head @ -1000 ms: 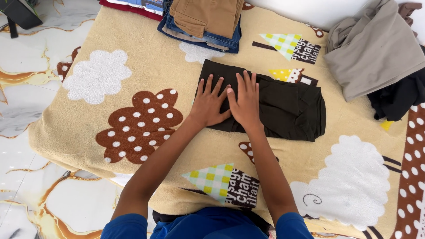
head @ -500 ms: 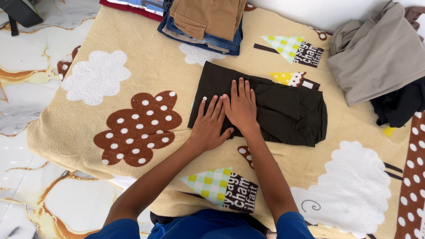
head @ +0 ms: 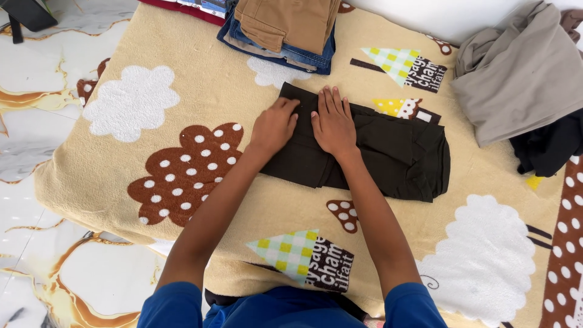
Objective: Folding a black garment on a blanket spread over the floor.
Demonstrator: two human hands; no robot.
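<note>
A folded dark brown garment (head: 395, 155) lies on a beige blanket (head: 182, 91) patterned with trees. My left hand (head: 274, 126) rests on the garment's left end, its fingers curled at the far edge of the cloth. Beside it, my right hand (head: 332, 121) lies flat with fingers spread, pressing down on the garment. The two hands nearly touch.
A stack of folded clothes (head: 285, 27), tan trousers on top of blue jeans, sits at the blanket's far edge. A loose grey garment (head: 516, 79) and a black one (head: 549, 146) are heaped at the right. Marble-patterned floor (head: 36, 140) shows at the left.
Both hands have slid away from me to the garment's far left part. The left hand's fingers, flat before, are now curled at the cloth's edge.
</note>
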